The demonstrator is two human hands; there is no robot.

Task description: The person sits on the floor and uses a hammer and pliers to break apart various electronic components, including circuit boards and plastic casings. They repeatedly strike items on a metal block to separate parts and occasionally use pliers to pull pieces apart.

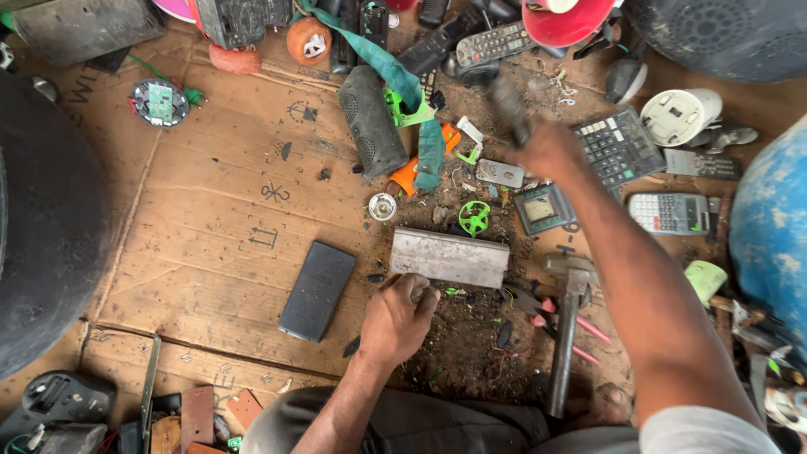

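My left hand (402,315) is curled into a fist on the dirty cardboard, its knuckles against the near edge of a grey metal block (450,256). Whether it pinches something small I cannot tell. My right hand (551,150) is raised above the clutter farther back and grips a dark, elongated object (510,108) that is motion-blurred. A small green plastic fan wheel (474,217) lies just behind the block, and bits of green plastic and dark debris are scattered around it.
A hammer (565,336) and pink-handled pliers (555,318) lie right of the block. A black flat cover (318,290) lies to its left. Calculators (618,147), remote controls (496,42) and a grey cylindrical speaker (372,122) crowd the back. A tyre (42,219) bounds the left.
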